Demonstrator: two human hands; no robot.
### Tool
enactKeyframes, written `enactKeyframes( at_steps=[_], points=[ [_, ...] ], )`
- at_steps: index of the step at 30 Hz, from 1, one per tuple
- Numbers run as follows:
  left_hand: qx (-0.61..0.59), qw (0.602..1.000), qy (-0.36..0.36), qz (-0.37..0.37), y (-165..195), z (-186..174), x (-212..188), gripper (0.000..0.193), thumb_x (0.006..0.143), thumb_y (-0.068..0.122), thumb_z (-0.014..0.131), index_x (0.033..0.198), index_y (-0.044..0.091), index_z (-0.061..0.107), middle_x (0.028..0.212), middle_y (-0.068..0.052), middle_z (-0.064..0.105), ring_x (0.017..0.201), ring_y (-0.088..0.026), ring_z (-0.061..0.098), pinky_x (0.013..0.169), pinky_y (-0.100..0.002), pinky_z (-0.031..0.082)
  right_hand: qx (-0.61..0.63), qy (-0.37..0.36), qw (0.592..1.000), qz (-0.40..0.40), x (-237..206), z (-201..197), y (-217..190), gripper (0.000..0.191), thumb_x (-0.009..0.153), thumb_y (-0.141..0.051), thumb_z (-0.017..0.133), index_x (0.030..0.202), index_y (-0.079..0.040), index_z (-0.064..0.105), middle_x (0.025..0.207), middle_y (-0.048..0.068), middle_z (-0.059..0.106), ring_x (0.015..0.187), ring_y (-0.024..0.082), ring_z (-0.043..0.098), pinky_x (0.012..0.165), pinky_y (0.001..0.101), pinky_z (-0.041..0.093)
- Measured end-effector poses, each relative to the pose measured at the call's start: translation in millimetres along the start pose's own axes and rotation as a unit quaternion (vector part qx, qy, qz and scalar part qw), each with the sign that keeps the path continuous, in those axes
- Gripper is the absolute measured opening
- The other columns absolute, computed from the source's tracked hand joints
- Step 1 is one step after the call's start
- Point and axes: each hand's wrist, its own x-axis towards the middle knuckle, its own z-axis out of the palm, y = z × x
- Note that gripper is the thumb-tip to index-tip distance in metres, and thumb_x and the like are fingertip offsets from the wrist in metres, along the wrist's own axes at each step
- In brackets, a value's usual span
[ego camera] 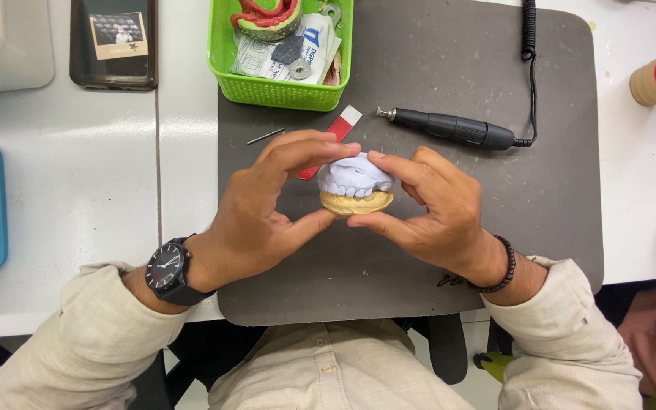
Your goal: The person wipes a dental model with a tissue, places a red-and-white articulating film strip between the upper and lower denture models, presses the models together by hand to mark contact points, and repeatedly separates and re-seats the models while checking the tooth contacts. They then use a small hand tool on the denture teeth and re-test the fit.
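White tabletop (108, 190) is covered at its middle by a dark grey rubber work mat (495, 228), above which a dental cast (356, 184), pale blue-white on top and tan plaster beneath, is held. It is pinched between the left hand (263, 212) and the right hand (438, 212), thumbs under the tan base and fingertips pressed on the bluish upper part. The step appears to be seating or checking the upper part against the base; steady, even pressure seems called for next. A black rotary handpiece (449, 127) lies behind, near a green plastic basket (225, 68).
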Motion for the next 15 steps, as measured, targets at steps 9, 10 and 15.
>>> enactKeyframes(
  at_steps=[9,10,15],
  points=[
    [-0.056,0.996,-0.019,-0.070,1.8,4.1,1.2,0.068,0.089,-0.001,0.082,0.149,0.013,0.052,0.160,-0.015,0.048,0.141,-0.028,0.061,0.113,-0.037,0.058,-0.043,0.018,0.995,-0.084,-4.0,4.1,5.2,0.067,0.080,-0.039,0.096,0.123,0.002,0.065,0.085,0.007,0.056,0.071,0.015,0.052,0.057,0.0307,0.044],
    [-0.044,0.997,-0.018,-0.068,0.6,4.6,1.1,0.066,0.088,-0.001,0.082,0.146,0.013,0.053,0.162,-0.016,0.045,0.141,-0.030,0.060,0.113,-0.037,0.059,-0.047,0.020,0.995,-0.090,-4.1,3.7,5.1,0.067,0.081,-0.039,0.096,0.124,0.003,0.065,0.085,0.007,0.055,0.072,0.016,0.052,0.059,0.0319,0.045],
    [-0.077,0.992,-0.061,-0.079,-6.7,5.4,1.5,0.061,0.094,0.000,0.075,0.146,0.012,0.047,0.169,-0.019,0.033,0.140,-0.032,0.061,0.108,-0.036,0.055,-0.052,0.011,0.994,-0.099,-1.1,4.2,6.0,0.068,0.079,-0.039,0.096,0.122,0.003,0.065,0.082,0.007,0.054,0.070,0.016,0.051,0.057,0.0321,0.043]
  ],
)
